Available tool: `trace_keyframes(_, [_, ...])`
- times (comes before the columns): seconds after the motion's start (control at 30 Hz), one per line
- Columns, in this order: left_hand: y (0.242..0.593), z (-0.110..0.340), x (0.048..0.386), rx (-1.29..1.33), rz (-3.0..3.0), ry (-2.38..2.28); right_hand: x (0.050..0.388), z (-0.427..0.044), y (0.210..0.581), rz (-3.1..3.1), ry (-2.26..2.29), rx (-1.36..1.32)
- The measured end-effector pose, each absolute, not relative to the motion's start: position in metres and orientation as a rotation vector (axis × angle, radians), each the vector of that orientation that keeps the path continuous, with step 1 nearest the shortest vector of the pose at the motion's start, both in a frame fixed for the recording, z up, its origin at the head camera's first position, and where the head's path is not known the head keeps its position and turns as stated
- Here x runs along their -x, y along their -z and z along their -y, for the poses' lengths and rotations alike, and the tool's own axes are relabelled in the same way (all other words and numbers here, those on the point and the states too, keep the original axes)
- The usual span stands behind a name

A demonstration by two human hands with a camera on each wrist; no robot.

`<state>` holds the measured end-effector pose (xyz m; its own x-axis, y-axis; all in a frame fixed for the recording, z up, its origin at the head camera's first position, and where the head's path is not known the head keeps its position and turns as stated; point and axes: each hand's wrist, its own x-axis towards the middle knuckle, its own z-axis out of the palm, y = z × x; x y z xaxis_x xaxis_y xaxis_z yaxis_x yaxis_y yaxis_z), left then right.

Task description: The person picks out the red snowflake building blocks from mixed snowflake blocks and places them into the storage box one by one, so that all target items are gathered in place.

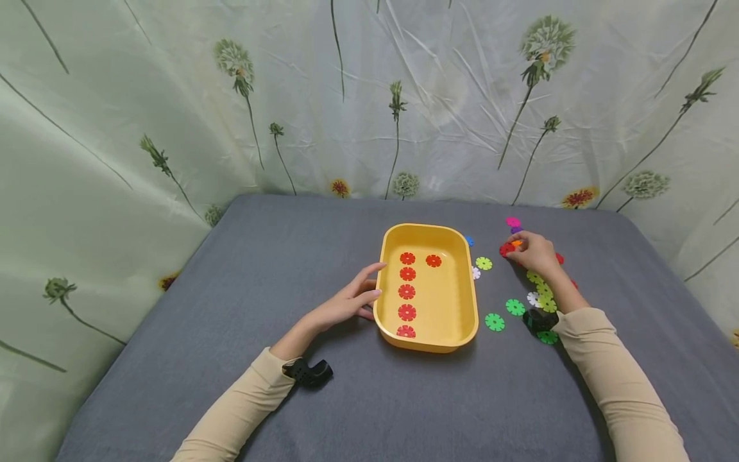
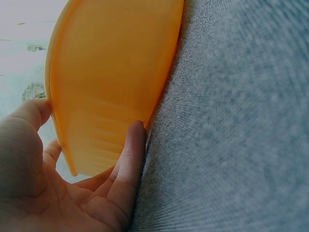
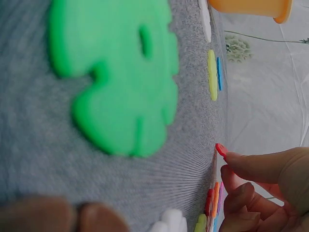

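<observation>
Near: grey table, two tan sleeves w/ black wrist bands. Mid: L hand, fingers fairly straight & unclenched, touching left wall of yellow tray w/ column of five red discs along its left side & lone red disc just right of column's far end. Right of tray: green discs nearer, then R hand, thumb & fingers pinching a red disc, loose mixed-colour discs nearby. Far: pink disc, floral curtain
</observation>
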<state>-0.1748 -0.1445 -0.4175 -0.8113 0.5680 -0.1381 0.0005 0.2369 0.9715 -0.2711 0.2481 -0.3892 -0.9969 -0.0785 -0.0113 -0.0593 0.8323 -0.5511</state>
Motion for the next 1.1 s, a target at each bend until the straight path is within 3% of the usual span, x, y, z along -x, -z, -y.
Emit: trace_keyframes(1.1, [0.4169, 0.1445, 0.1746, -0.508, -2.050, -1.604, 0.2646, -0.2415, 0.3817, -3.088, 1.031, 0.068])
